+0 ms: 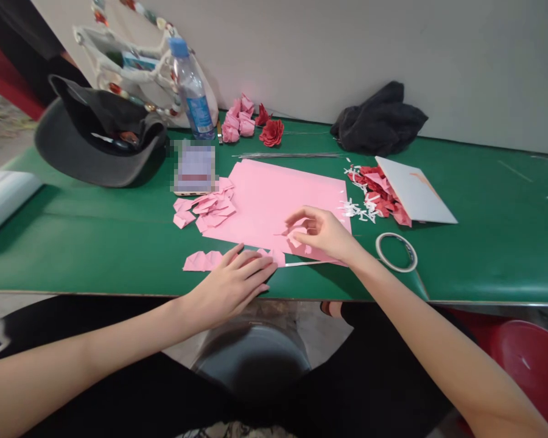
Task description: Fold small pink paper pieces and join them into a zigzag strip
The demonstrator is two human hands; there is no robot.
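My left hand (244, 274) lies flat at the table's near edge, fingers outstretched over a row of pink paper petals (201, 261). It covers the middle of that row. A thin white tape strip (308, 263) runs right from the row's end. My right hand (322, 231) is curled above a pink paper sheet (292, 188), with a small pink paper petal (296, 236) between thumb and fingers. More loose pink petals (214, 207) are heaped at the sheet's left side. A tape roll (396, 252) rests flat on the green table, right of my right hand.
Behind the sheet lie thin wires (287, 155), pink paper flowers (240, 118) and a red paper flower (271, 132). A water bottle (194, 91), phone (195, 167) and black cap (100, 134) stand left. Red paper scraps (383, 194) and a black cloth bundle (379, 118) are right.
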